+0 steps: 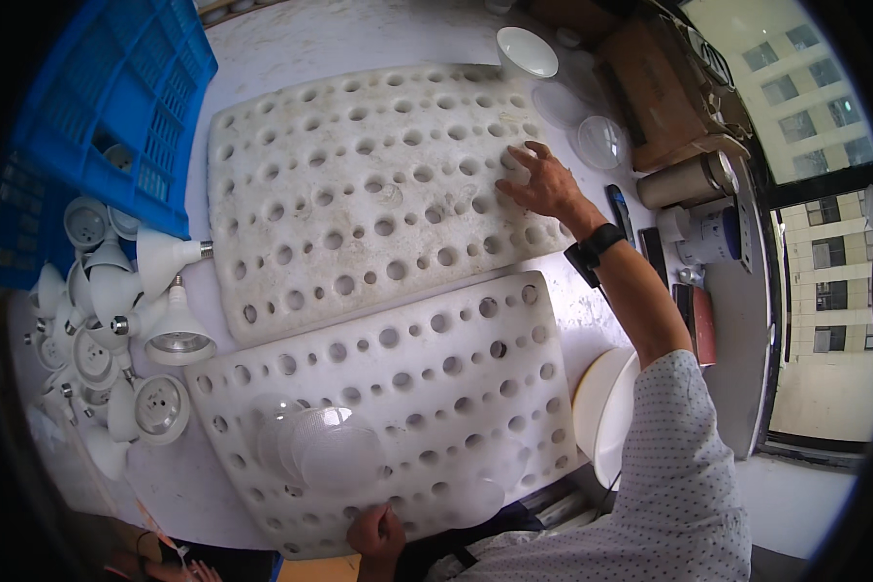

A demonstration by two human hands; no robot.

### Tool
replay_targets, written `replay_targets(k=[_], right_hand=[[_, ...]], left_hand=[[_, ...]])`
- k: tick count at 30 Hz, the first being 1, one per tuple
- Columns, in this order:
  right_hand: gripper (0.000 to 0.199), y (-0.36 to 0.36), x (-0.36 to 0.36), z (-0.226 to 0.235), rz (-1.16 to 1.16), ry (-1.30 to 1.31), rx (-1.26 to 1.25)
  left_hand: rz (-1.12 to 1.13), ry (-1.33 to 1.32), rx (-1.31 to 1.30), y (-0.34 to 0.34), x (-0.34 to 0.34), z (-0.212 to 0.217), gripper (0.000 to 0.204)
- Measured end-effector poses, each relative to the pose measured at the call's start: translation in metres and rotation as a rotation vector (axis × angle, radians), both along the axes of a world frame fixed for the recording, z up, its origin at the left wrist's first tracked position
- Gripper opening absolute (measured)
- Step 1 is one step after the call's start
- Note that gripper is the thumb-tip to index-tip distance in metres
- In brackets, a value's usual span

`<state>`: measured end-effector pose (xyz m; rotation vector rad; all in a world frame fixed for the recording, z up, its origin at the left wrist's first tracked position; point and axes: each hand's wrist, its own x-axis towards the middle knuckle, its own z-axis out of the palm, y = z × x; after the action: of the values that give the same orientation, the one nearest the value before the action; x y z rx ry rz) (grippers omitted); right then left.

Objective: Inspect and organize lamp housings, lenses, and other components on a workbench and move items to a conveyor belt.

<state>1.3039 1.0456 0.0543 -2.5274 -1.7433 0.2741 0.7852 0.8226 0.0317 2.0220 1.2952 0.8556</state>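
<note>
My right hand [543, 184] reaches over the right side of the far white foam board [301, 228], fingers apart and nothing held. A black watch is on that wrist. My left hand [376, 532] is curled closed at the front edge of the near foam board [407, 369], with nothing showing in it. Both boards have rows of round holes. Just beyond my left hand, a stack of clear round lamp covers [335, 451] lies on the near board. Another translucent cover [477, 501] is to its right.
White lamp housings [175, 330] with screw bases are heaped at left below a blue crate [116, 107]. A white bowl [527, 52], a clear cover [599, 142], a cardboard box [660, 92] and a metal cylinder [689, 179] stand far right. Another person's hand [199, 570] shows lower left.
</note>
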Motion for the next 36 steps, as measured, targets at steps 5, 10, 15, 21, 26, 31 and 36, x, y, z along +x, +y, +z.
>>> replay_targets(k=[5,10,15,21,26,31,36], right_hand=[[0.061,-0.039,-0.023,0.047,0.020,0.071,0.218],[0.049,-0.141,-0.043,0.130,0.114,-0.044,0.508],[0.046,-0.270,-0.069,0.147,-0.124,0.023,0.400],[0.047,-0.364,-0.117,0.111,-0.230,0.002,0.055],[0.049,-0.361,-0.213,0.102,0.137,0.253,0.361],[0.086,-0.346,-0.287,0.050,0.486,0.205,0.158],[0.098,-0.328,-0.310,0.033,0.556,0.012,0.076]], left_hand=[[-0.089,0.000,-0.065,0.007,-0.002,0.006,0.008],[-0.101,-0.122,-0.156,0.008,-0.008,0.014,0.012],[-0.133,-0.274,-0.251,-0.001,-0.030,0.007,0.015],[-0.284,-0.380,0.011,-0.031,-0.069,0.011,0.014],[-0.261,-0.376,-0.011,-0.079,-0.087,-0.001,0.016],[-0.349,-0.277,0.067,-0.132,-0.090,-0.008,0.019],[-0.318,-0.165,0.123,-0.169,-0.121,-0.002,0.015]])
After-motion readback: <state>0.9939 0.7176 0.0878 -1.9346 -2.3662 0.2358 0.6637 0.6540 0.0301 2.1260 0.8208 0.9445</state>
